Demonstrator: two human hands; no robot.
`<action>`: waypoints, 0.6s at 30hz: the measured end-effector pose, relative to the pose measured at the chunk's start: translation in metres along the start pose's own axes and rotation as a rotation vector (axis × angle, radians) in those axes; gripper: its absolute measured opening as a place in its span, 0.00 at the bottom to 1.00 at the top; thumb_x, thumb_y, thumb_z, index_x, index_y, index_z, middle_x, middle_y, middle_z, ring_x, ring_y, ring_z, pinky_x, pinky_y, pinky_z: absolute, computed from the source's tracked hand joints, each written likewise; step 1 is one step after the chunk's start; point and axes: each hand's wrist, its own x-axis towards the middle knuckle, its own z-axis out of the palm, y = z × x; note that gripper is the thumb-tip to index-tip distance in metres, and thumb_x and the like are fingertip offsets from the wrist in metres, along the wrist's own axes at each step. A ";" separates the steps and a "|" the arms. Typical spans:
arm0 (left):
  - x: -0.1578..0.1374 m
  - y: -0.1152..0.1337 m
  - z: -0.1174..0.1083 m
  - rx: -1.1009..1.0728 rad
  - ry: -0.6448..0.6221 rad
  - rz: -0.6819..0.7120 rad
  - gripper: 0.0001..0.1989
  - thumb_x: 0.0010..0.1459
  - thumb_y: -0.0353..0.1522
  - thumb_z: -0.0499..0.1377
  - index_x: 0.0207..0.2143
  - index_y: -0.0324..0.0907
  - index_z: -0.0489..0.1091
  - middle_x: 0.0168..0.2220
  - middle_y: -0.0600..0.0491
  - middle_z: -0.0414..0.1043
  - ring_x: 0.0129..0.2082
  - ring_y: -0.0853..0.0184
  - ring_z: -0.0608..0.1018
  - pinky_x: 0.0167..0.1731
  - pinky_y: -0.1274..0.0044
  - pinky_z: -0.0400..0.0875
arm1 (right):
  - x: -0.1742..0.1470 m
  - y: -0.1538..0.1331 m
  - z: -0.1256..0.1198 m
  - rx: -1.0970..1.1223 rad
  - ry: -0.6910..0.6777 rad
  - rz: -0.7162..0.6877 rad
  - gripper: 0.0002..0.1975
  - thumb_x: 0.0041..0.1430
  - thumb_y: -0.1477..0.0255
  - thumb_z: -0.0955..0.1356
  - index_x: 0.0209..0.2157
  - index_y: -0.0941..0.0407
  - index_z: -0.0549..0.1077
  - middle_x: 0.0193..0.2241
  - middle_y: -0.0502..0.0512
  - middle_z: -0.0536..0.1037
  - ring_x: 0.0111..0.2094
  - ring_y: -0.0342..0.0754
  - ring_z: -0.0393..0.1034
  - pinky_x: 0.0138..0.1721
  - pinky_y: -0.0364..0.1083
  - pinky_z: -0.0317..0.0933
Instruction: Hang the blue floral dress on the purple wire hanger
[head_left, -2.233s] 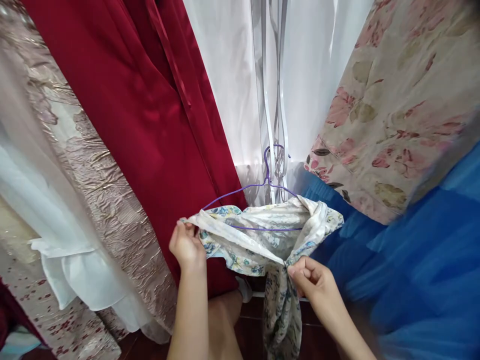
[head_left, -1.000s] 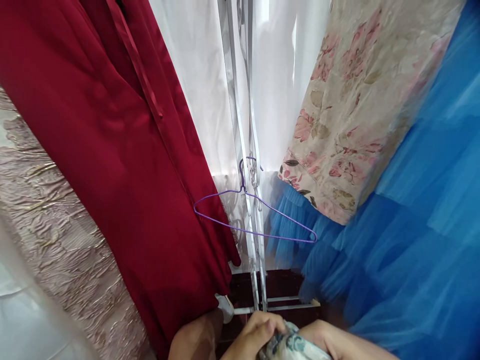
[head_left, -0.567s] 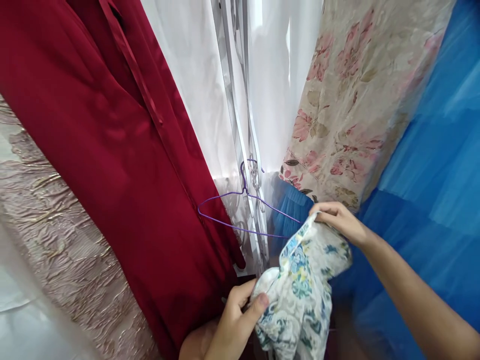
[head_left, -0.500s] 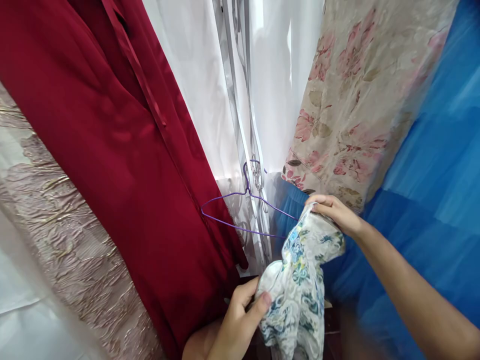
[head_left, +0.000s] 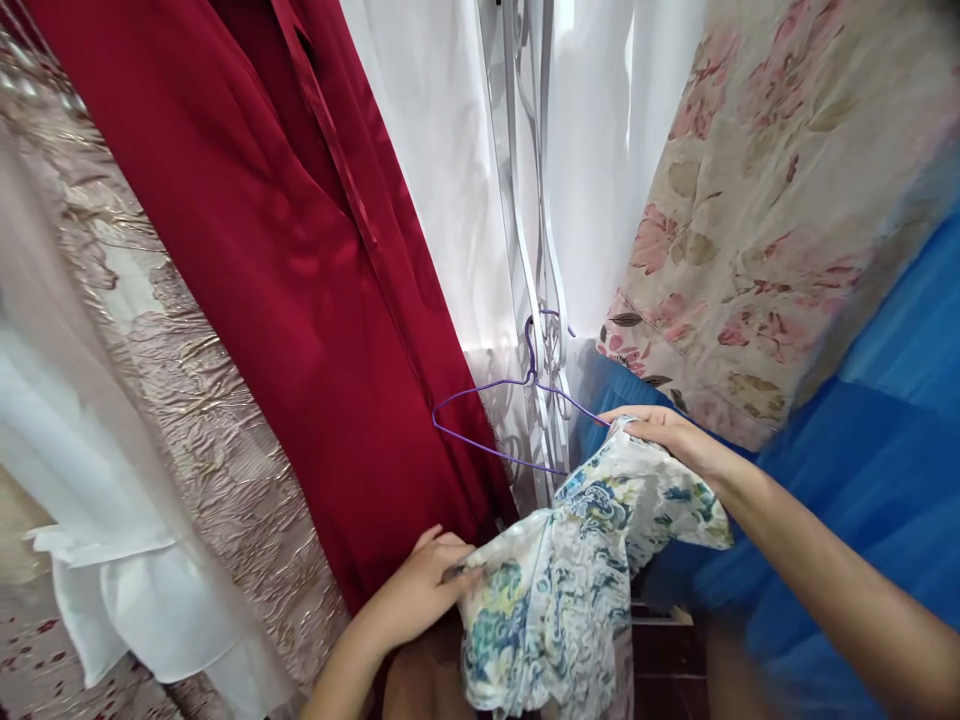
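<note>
A white floral dress or top (head_left: 555,580) with blue, green and yellow print hangs between my hands. My right hand (head_left: 675,440) is closed on its far shoulder, right where the arm of a thin purple hanger (head_left: 487,447) goes into the cloth. The hanger's left arm is bare, and its hook is up among the white hanging strips (head_left: 529,250). Lower on the left, my left hand (head_left: 431,590) grips the other shoulder or sleeve edge; its fingertips are partly hidden by the fabric.
To the left hang a red satin garment (head_left: 300,300), a crinkled pinkish-gold one (head_left: 217,450) and a white one (head_left: 150,590). White cloth (head_left: 427,150) is behind the strips. A beige floral garment (head_left: 720,250) and blue cloth (head_left: 840,500) hang at right.
My left hand has moved left and slightly up, spreading the floral garment wider. My right hand keeps hold at the hanger's right arm. The whole view has shifted, so the surroundings sit further right.
</note>
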 end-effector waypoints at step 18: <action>0.108 0.020 -0.099 -0.351 0.693 0.281 0.23 0.52 0.27 0.56 0.51 0.44 0.60 0.55 0.46 0.69 0.44 0.64 0.78 0.43 0.74 0.71 | -0.026 -0.023 0.007 -0.240 0.039 -0.008 0.25 0.55 0.59 0.74 0.52 0.55 0.77 0.38 0.58 0.83 0.35 0.52 0.78 0.36 0.46 0.70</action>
